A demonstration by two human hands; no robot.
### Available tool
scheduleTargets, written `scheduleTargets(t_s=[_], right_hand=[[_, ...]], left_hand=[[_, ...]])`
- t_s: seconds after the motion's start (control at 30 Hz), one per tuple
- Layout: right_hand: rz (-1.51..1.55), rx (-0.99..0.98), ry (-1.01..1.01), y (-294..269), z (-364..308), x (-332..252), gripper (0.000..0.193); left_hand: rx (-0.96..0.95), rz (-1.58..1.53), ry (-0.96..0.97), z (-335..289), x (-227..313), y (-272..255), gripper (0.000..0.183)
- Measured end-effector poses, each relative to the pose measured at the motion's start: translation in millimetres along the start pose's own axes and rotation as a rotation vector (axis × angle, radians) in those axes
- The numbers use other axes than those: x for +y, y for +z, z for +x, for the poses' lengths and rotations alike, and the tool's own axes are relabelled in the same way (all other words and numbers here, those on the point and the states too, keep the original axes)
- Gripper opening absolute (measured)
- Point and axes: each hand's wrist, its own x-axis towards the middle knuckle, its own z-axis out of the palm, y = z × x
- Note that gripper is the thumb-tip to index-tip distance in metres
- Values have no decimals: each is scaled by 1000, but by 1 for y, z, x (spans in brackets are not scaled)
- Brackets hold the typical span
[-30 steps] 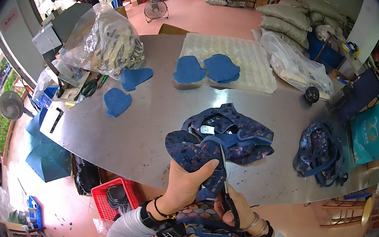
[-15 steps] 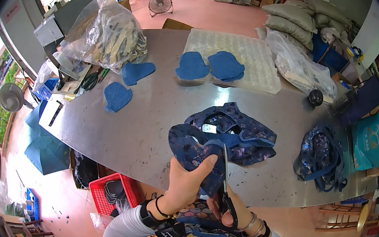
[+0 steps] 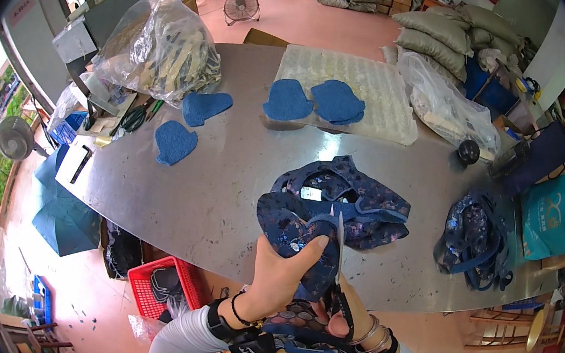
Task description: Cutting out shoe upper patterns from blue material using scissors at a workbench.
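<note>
My left hand [image 3: 279, 275] grips a dark blue floral fabric piece [image 3: 280, 215], its thumb pressed on top near the cut edge. In my right hand [image 3: 352, 311] is a pair of scissors [image 3: 339, 247], pointing away from me, with the blade tips parted at the fabric's right edge. The right fingers are partly hidden behind the handles. Just beyond, more of the floral fabric [image 3: 386, 205] lies bunched on the metal table [image 3: 221, 218], with a white label showing; whether it joins the held piece I cannot tell.
Blue cut pieces [image 3: 175, 143] lie to the left, others on a pale translucent sheet [image 3: 381, 118]. A second floral bundle [image 3: 477, 232] and a teal bag [image 3: 560, 214] are at the right. Plastic bags [image 3: 160, 49] stand at the back. A red basket [image 3: 141, 290] sits below the table edge.
The scissor blades have parted, with both tips now showing. The held fabric has shifted slightly to the right and toward me. My left hand keeps its grip.
</note>
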Motion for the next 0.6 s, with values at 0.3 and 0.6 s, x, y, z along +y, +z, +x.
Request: scheduleTargets(t_s=[0.3,0.6], right_hand=[[-134,-22,-10,-4,1,-11,92],[-150,6,125,-11,-5,-18,96]], left_hand=[[-10,62,23,2,5,-3,16],[-19,64,-16,3,12,-5,16]])
